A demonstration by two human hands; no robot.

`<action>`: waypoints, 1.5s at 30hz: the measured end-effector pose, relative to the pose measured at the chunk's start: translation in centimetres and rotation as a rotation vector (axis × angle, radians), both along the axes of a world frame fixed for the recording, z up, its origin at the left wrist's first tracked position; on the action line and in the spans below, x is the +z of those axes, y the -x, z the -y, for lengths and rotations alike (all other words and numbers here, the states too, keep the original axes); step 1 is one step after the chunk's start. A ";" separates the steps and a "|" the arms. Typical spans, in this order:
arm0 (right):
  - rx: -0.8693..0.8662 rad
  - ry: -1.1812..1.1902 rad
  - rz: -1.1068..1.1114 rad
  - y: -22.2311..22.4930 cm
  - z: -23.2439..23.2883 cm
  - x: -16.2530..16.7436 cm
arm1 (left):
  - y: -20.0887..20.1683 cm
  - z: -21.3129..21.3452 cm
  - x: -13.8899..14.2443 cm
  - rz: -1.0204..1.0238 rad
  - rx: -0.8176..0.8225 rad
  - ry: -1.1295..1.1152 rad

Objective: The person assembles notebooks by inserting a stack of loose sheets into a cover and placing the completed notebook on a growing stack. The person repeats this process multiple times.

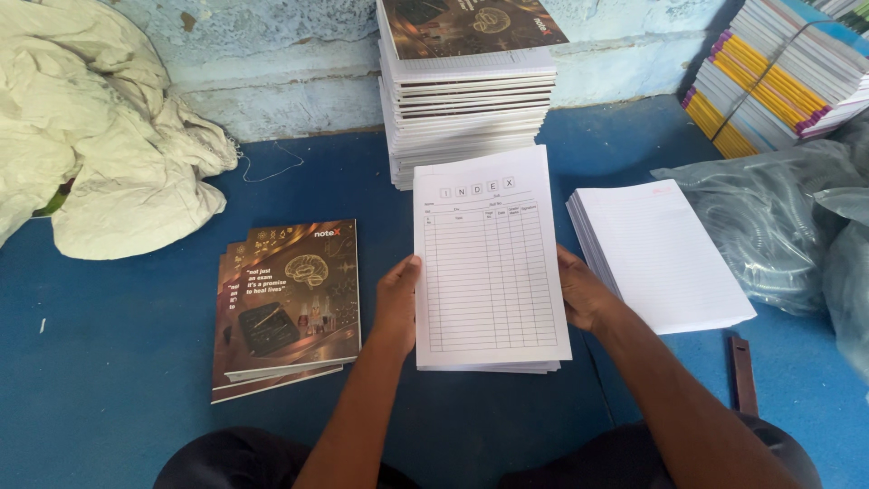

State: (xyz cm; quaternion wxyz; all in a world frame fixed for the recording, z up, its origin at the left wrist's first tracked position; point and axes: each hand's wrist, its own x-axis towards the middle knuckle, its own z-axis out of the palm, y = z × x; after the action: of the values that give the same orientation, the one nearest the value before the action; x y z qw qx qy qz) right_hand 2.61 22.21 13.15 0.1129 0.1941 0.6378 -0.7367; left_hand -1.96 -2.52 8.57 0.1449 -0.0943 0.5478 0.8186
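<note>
My left hand and my right hand grip the two long sides of a thin bundle of white pages whose top sheet carries a ruled table. The bundle lies on the blue floor in front of me. Left of it sits a small pile of finished notebooks with dark brown printed covers. To the right lies a stack of white ruled pages without covers.
A tall stack of bound notebooks stands against the pale blue wall behind the bundle. Tied bundles of colourful books lean at the back right. A crumpled cream sack lies at left, clear plastic bags at right, a dark strip near my right arm.
</note>
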 end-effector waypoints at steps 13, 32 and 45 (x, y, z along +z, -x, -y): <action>0.022 0.008 -0.012 0.2 0.2 -0.8 | 0.1 0.5 0.8 -0.022 -0.010 -0.032; 0.028 -0.028 0.013 -0.1 0.8 -0.5 | 0.5 1.0 1.0 -0.002 -0.008 -0.061; 0.101 -0.043 -0.008 0.1 1.1 -1.3 | 0.9 2.1 0.7 0.020 -0.180 -0.092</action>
State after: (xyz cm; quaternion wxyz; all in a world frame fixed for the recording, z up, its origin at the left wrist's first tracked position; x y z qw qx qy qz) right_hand 2.54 21.09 11.83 0.1431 0.1610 0.6629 -0.7170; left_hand -2.87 -4.58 9.26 0.2275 -0.0461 0.5146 0.8254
